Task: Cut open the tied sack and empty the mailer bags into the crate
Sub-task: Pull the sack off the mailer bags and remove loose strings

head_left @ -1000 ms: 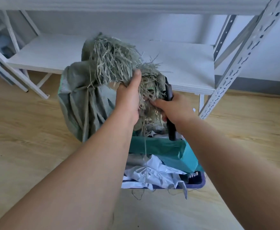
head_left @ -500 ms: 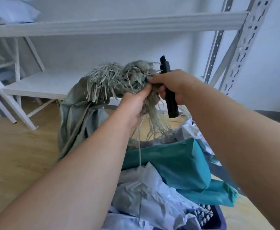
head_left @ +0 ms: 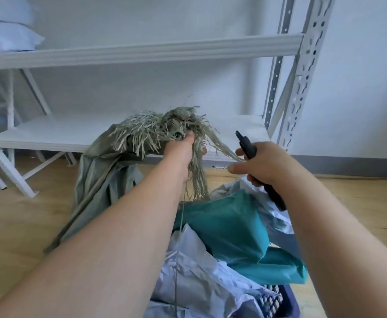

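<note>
Left hand (head_left: 183,148) grips the woven sack (head_left: 110,166) by its frayed end, held high above the crate (head_left: 277,301) so mailer bags (head_left: 231,230) drop in. Right hand (head_left: 261,166) clasps the black cutter (head_left: 247,148), pinching loose strands clear.

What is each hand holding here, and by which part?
Left hand grips the sack by its frayed, bunched mouth. Right hand holds the black cutter by its handle and pinches loose sack strands.

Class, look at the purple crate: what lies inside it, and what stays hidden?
Inside the purple crate lie a teal mailer bag and crumpled pale mailer bags, heaped above its rim. The arms and bags cover the crate's floor and anything deeper.
</note>
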Demonstrator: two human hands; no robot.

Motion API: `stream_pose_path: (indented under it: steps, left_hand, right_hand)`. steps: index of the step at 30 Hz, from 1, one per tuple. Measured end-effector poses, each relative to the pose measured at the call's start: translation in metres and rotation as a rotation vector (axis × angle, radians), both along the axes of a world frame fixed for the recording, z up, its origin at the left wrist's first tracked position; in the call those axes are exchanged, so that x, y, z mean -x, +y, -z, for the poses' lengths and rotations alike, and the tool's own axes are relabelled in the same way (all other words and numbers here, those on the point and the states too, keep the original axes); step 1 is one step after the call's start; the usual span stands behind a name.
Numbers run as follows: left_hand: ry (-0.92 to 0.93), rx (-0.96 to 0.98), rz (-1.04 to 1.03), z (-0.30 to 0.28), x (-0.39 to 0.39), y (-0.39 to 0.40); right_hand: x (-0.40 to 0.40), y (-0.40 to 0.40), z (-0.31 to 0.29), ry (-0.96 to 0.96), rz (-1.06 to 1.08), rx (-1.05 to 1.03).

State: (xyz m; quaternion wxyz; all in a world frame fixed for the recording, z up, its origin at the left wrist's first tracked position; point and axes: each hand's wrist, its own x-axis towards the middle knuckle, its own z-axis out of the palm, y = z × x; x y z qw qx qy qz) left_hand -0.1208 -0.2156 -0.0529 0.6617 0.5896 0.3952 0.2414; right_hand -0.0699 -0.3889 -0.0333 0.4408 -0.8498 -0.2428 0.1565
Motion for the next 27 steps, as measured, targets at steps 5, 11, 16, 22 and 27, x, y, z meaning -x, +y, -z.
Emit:
stream_pose_path:
  steps: [5,11,16,22,27]
  left_hand:
    - [0.058,-0.104,-0.055,0.004,-0.014,-0.014]
    - [0.129,-0.168,-0.125,0.011,-0.02,-0.03]
    - [0.153,-0.155,-0.208,0.01,-0.026,-0.031]
    - [0.221,-0.244,-0.365,0.026,-0.034,-0.03]
    - [0.351,-1.11,-0.133,0.028,-0.041,-0.06]
  right_hand:
    - [-0.003,-0.047,0.014,-0.095,0.088,0.112]
    - [-0.003,-0.078,0.024,-0.09,0.093,0.089]
    - [-0.005,-0.105,0.029,-0.134,-0.067,0.227]
    - [-0.013,-0.108,0.07,-0.046,-0.079,0.278]
    - [-0.024,-0.106,0.088,-0.183,0.046,0.258]
